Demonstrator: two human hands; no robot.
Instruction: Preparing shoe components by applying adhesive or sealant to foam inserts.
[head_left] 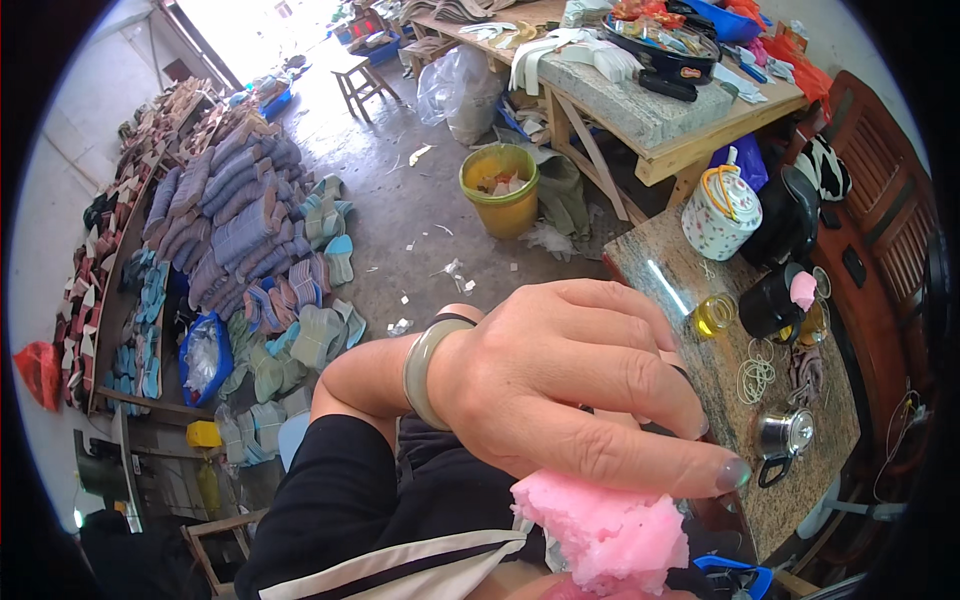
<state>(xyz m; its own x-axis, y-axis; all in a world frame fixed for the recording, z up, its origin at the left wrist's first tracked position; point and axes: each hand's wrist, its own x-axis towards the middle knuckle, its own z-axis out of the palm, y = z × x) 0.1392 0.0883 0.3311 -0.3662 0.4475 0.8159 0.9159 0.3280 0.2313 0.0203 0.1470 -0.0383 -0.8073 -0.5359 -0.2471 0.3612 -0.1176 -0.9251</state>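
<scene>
My left hand (570,385) reaches across the lower middle, back of the hand up and fingers pointing right. A pale bangle and a dark band circle its wrist. Directly under its index finger is a pink, crumbly, cake-like lump (610,530) with a torn, uneven edge. The hand is closed on this lump; its thumb and the grip's underside are hidden. Another pink piece (803,290) rests on top of a black mug (768,305) at the right. My right hand does not show.
A stone-topped table (690,275) at the right holds a floral teapot (722,212), a glass of yellow liquid (714,315) and a small metal pot (785,432). A yellow bucket (500,215) stands on the floor. Stacked shoe insoles (235,215) fill the left. A cluttered workbench (665,150) lies beyond.
</scene>
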